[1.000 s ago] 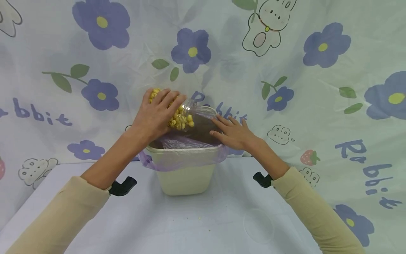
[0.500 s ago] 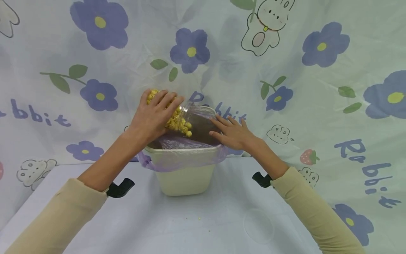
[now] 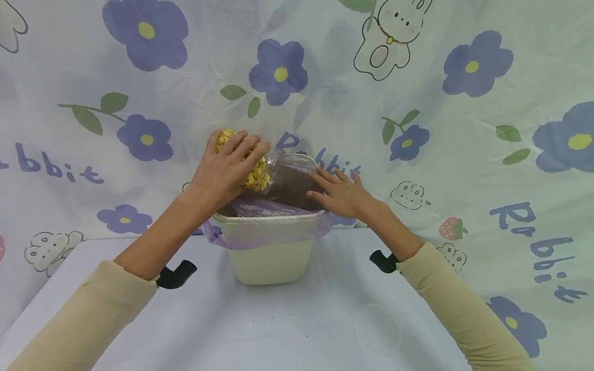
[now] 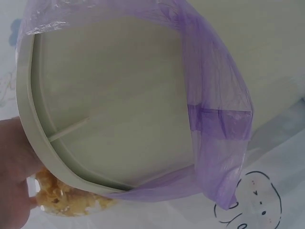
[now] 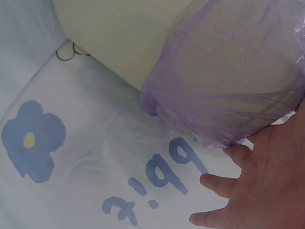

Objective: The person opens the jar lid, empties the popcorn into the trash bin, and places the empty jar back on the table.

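My left hand (image 3: pixel 220 170) grips a clear jar (image 3: pixel 275 164) of yellow popcorn (image 3: pixel 257 178). The jar lies tilted over the left part of a cream bin (image 3: pixel 271 267), its open mouth pointing right. Thin purple plastic bag (image 3: pixel 274 238) lines the bin and folds over its rim. On the right side, my right hand (image 3: pixel 342 198) rests against the lined rim with its fingers spread. In the left wrist view, part of the left hand (image 4: pixel 14 176) and the popcorn jar (image 4: pixel 71 198) show beyond the bin's rim. The bin's bottom is hidden in the head view.
A faint clear disc, perhaps a lid (image 3: pixel 378 330), lies on the white table (image 3: pixel 325 350) at front right. Tiny crumbs (image 3: pixel 292 318) are scattered before the bin. Behind hangs a cloth (image 3: pixel 334 103) printed with flowers and rabbits.
Popcorn that bulged from the jar's mouth half a second ago no longer shows there; the remaining pieces sit farther inside. The left hand has shifted slightly; the right hand stays put.
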`<state>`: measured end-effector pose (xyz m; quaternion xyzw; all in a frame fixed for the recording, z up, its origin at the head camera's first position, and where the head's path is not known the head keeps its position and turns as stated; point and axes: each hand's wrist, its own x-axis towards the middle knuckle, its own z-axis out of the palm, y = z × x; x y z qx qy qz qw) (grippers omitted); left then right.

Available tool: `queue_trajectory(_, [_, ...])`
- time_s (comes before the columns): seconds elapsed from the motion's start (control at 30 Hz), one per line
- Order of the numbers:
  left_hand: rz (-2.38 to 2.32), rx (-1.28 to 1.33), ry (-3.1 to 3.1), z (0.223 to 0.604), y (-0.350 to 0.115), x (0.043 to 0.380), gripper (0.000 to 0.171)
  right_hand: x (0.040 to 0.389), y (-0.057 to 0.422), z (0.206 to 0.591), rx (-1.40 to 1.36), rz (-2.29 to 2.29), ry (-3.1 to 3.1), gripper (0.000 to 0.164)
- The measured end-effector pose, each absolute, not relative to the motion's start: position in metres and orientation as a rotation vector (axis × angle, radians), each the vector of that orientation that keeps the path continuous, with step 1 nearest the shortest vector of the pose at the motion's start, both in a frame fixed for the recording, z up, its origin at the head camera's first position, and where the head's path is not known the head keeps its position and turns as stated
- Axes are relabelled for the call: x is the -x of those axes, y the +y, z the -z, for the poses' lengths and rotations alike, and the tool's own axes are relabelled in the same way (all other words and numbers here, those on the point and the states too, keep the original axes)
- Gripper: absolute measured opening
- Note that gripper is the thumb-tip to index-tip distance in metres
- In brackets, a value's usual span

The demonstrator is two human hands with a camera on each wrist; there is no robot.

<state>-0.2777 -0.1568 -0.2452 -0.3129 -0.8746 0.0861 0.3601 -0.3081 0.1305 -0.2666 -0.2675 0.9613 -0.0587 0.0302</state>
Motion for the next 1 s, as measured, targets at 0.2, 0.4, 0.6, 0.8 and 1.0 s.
queue_trajectory(0.2, [-0.239,0.803,-2.266,0.2449,-0.1566,0.2757,0.094,0.3084,0.1309,0.2671,0.817,0.176,2.961,0.066])
queue_trajectory(0.4, [-0.245,0.802,-2.260,0.2452,-0.1569,0.2757,0.092,0.3080,0.1310,0.2666,0.818,0.176,2.958,0.066])
queue_trajectory(0.6, [-0.279,0.799,-2.235,0.2457,-0.1568,0.2760,0.091,0.3088,0.1302,0.2671,0.818,0.175,2.959,0.066])
queue_trajectory(0.8, [-0.276,0.810,-2.216,0.2466,-0.1573,0.2767,0.088,0.3084,0.1297,0.2668,0.811,0.175,2.960,0.067])
queue_trajectory(1.0, [-0.285,0.807,-2.219,0.2460,-0.1571,0.2762,0.091,0.3087,0.1291,0.2658,0.805,0.172,2.959,0.067])
